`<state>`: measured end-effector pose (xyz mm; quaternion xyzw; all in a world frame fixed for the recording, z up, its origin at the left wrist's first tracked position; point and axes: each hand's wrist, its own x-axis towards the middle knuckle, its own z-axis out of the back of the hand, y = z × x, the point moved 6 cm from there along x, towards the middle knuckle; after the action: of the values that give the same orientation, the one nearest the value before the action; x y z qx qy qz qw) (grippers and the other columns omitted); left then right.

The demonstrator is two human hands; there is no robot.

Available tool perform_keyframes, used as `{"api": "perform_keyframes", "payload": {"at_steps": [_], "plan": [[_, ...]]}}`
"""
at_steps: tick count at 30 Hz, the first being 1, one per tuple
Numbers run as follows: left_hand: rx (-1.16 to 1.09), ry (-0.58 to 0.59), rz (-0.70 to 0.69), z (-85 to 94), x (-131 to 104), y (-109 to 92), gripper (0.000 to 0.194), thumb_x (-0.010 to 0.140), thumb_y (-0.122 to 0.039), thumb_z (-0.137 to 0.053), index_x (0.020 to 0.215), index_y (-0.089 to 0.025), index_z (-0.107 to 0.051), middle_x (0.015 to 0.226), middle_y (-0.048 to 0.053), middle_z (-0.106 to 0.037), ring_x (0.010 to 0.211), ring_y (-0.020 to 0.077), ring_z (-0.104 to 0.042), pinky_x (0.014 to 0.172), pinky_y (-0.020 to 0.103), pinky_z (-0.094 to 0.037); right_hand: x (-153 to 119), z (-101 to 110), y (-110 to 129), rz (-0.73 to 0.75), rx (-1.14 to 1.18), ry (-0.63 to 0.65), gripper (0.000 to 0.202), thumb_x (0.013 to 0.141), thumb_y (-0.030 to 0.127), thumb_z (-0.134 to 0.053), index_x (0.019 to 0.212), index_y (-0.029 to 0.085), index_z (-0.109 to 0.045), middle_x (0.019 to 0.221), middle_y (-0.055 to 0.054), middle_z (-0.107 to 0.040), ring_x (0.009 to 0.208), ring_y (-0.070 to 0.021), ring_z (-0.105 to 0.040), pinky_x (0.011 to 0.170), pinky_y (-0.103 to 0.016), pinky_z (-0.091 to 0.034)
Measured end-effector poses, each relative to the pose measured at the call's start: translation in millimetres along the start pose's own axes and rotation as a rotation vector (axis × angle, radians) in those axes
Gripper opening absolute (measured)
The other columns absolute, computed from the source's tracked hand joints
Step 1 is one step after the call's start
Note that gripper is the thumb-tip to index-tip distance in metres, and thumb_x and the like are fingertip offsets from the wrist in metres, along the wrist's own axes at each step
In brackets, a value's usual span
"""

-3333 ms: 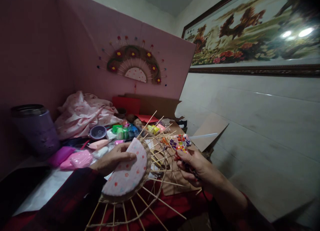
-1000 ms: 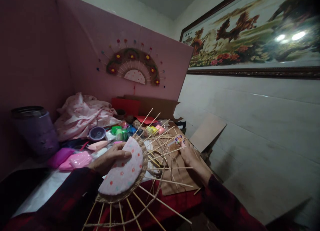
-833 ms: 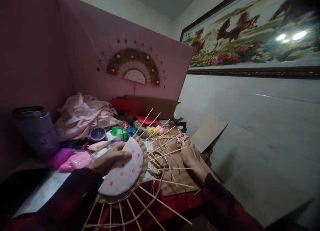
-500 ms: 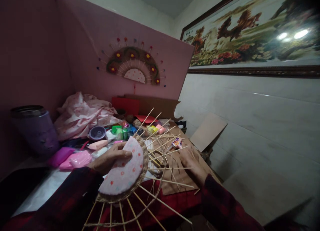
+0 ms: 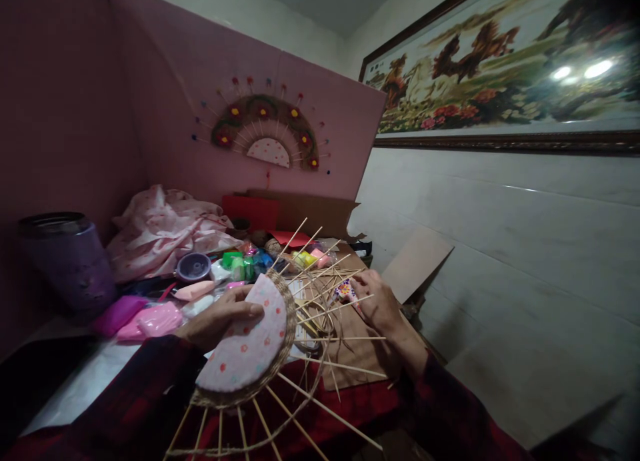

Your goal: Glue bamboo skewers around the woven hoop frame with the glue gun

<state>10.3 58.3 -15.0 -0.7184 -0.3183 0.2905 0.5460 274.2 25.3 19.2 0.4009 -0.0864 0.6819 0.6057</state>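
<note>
My left hand [image 5: 225, 314] is closed on a half-round fan frame, its thumb on the white, flower-dotted fabric panel [image 5: 250, 341]. A braided cord band [image 5: 291, 321] edges the panel's curve. Thin bamboo sticks [image 5: 330, 414] fan outward from it, with twine [image 5: 280, 429] looped across the lower ones. Beyond the upper sticks, my right hand [image 5: 377, 301] has its fingers curled around a small white object with purple and orange flowers [image 5: 345, 289]. Sticks and fingers partly cover that object, so its kind is unclear.
Loose sticks and a roll of tape lie on brown cardboard [image 5: 355, 361]. To the left are pink clay packs [image 5: 157, 318], a purple lid [image 5: 194, 266], crumpled fabric [image 5: 167, 231] and a purple tumbler [image 5: 67, 261]. A decorated fan [image 5: 267, 131] hangs on the pink board behind.
My right hand has turned and its fingers have come up over the flower-patterned object, which has shifted slightly left. My left hand and the fan frame have barely moved.
</note>
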Motion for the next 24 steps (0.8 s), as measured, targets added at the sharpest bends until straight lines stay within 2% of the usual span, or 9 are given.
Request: {"api": "perform_keyframes", "payload": {"at_steps": [2, 4, 7, 9, 12, 15, 16, 20, 24], "plan": [[-0.004, 0.014, -0.005, -0.4, -0.4, -0.9, 0.029, 0.058, -0.030, -0.072, 0.077, -0.013, -0.058, 0.057, 0.001, -0.057, 0.047, 0.0107, -0.051, 0.041, 0.020, -0.033, 5.7, -3.7, 15.3, -0.004, 0.323, 0.104, 0.022, 0.083, 0.034, -0.051, 0.092, 0.020, -0.065, 0.099, -0.007, -0.064, 0.086, -0.0172, -0.061, 0.074, -0.028, -0.048], [-0.001, 0.028, -0.002, -1.0, -0.9, -1.7, 0.028, 0.059, -0.030, -0.071, 0.078, -0.013, -0.058, 0.056, 0.000, -0.056, 0.047, 0.0108, -0.051, 0.041, 0.020, -0.033, 5.4, -11.5, 27.3, -0.098, 0.706, 0.235, 0.025, 0.081, 0.036, -0.055, 0.099, 0.022, -0.064, 0.104, -0.006, -0.064, 0.090, -0.0178, -0.061, 0.077, -0.030, -0.048], [0.003, 0.019, -0.006, -1.0, -1.7, -3.5, 0.029, 0.059, -0.029, -0.072, 0.079, -0.013, -0.059, 0.056, 0.000, -0.056, 0.048, 0.0116, -0.052, 0.041, 0.020, -0.034, 0.3, -21.5, 25.7, -0.311, 0.946, 0.314, 0.028, 0.074, 0.040, -0.062, 0.094, 0.021, -0.065, 0.092, -0.006, -0.067, 0.078, -0.0184, -0.062, 0.066, -0.030, -0.050], [-0.002, 0.006, -0.011, -1.3, -2.1, -4.4, 0.029, 0.058, -0.028, -0.072, 0.078, -0.013, -0.059, 0.056, 0.000, -0.057, 0.049, 0.0120, -0.053, 0.042, 0.020, -0.035, -1.4, -17.9, 8.5, -0.437, 0.898, 0.193, 0.032, 0.066, 0.043, -0.068, 0.084, 0.017, -0.066, 0.078, -0.007, -0.067, 0.067, -0.0191, -0.062, 0.056, -0.029, -0.048], [-0.016, -0.005, -0.014, -2.1, -2.4, -4.7, 0.029, 0.058, -0.027, -0.072, 0.080, -0.012, -0.061, 0.060, 0.002, -0.060, 0.050, 0.0125, -0.055, 0.044, 0.021, -0.037, -4.5, 6.7, -15.5, -0.526, 0.759, -0.139, 0.034, 0.064, 0.045, -0.066, 0.078, 0.014, -0.062, 0.071, -0.006, -0.064, 0.063, -0.0181, -0.059, 0.052, -0.028, -0.043], [-0.016, -0.012, -0.020, -1.8, -1.4, -3.8, 0.029, 0.058, -0.027, -0.072, 0.081, -0.012, -0.061, 0.060, 0.002, -0.061, 0.051, 0.0128, -0.056, 0.044, 0.020, -0.037, -11.0, 39.5, -6.2, -0.457, 0.600, -0.384, 0.024, 0.072, 0.038, -0.061, 0.086, 0.018, -0.059, 0.078, -0.003, -0.062, 0.072, -0.0165, -0.056, 0.064, -0.029, -0.043], [-0.016, -0.011, -0.017, -1.6, -0.8, -3.1, 0.029, 0.059, -0.027, -0.072, 0.082, -0.012, -0.062, 0.060, 0.002, -0.061, 0.050, 0.0127, -0.056, 0.043, 0.020, -0.037, -11.4, 48.9, 7.7, -0.366, 0.471, -0.394, 0.020, 0.076, 0.035, -0.058, 0.086, 0.019, -0.060, 0.078, -0.003, -0.062, 0.072, -0.0168, -0.056, 0.066, -0.030, -0.043], [-0.026, -0.006, 0.010, -1.2, 0.8, -0.3, 0.032, 0.060, -0.027, -0.072, 0.087, -0.012, -0.062, 0.065, 0.004, -0.064, 0.050, 0.0120, -0.056, 0.045, 0.020, -0.040, -10.3, 47.7, 75.2, 0.057, 0.127, -0.090, 0.010, 0.083, 0.026, -0.053, 0.084, 0.020, -0.061, 0.086, -0.004, -0.063, 0.085, -0.0193, -0.054, 0.078, -0.034, -0.040], [-0.033, -0.002, 0.016, -2.9, -0.3, -2.3, 0.035, 0.059, -0.027, -0.072, 0.089, -0.012, -0.062, 0.067, 0.004, -0.065, 0.055, 0.0148, -0.059, 0.048, 0.022, -0.042, -13.3, 34.5, 95.3, 0.103, -0.059, 0.010, 0.009, 0.082, 0.027, -0.057, 0.076, 0.020, -0.058, 0.080, -0.003, -0.062, 0.082, -0.0203, -0.052, 0.076, -0.035, -0.036]]}}
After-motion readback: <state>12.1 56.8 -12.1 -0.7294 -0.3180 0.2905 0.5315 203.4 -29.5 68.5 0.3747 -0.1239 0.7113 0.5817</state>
